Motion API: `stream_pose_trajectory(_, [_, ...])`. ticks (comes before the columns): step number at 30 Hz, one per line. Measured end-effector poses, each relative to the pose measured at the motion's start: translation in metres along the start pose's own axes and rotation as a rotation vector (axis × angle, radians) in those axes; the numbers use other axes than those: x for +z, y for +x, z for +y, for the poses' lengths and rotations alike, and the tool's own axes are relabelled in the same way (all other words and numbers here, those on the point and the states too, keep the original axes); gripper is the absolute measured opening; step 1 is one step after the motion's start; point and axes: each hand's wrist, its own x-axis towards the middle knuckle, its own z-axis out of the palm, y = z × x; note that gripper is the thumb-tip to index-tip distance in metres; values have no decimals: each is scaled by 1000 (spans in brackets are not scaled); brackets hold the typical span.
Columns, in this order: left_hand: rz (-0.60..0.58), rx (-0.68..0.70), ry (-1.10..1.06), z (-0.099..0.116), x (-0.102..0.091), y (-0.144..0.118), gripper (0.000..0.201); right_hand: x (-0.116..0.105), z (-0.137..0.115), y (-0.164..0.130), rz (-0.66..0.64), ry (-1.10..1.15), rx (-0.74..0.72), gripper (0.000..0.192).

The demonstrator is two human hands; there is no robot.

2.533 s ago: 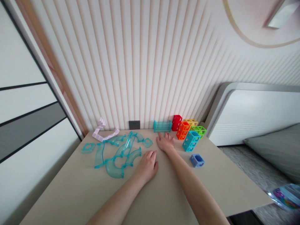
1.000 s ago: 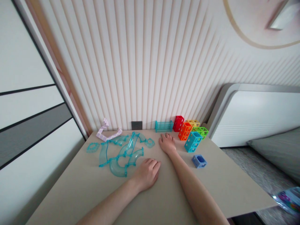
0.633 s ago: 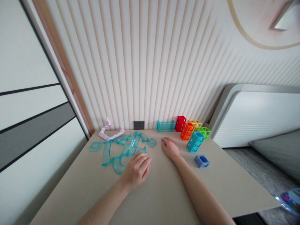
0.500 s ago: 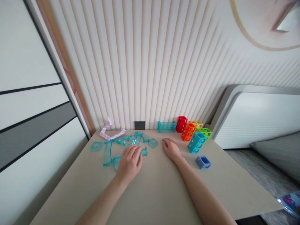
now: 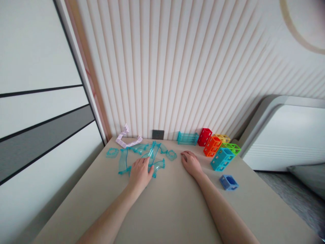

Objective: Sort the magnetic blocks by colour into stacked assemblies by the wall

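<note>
My left hand (image 5: 141,170) lies over a group of translucent teal track pieces, its thumb apart from its fingers. Right beside the thumb is a curved teal tube (image 5: 159,165); what lies under the palm is hidden. Around the fingers are a wide teal piece (image 5: 123,160), a straight teal tube (image 5: 153,151) and more curved parts. My right hand (image 5: 191,163) rests on the tabletop with loosely bent fingers and holds nothing visible. Closest to it on the left is a teal ring-shaped connector (image 5: 171,155).
To the right stand red (image 5: 204,137), orange (image 5: 212,146) and blue (image 5: 222,159) block towers, with yellow and green ones behind. A single blue cube (image 5: 229,182) sits nearer. A lilac segmented chain (image 5: 129,140) and a teal frame (image 5: 188,138) lie by the ribbed wall (image 5: 162,67).
The camera view has swung left, so everything appears shifted right. My left hand has moved slightly off the curved tube, which now shows more fully. My right hand stays on the table.
</note>
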Motion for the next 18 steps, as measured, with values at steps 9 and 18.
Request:
stream_pose_trajectory(9, [55, 16, -69, -7, 8, 4, 17, 0, 0, -1, 0, -11, 2, 29])
stream_pose_trajectory(18, [147, 4, -182, -6, 4, 7, 24, -2, -1, -1, -2, -21, -1, 30])
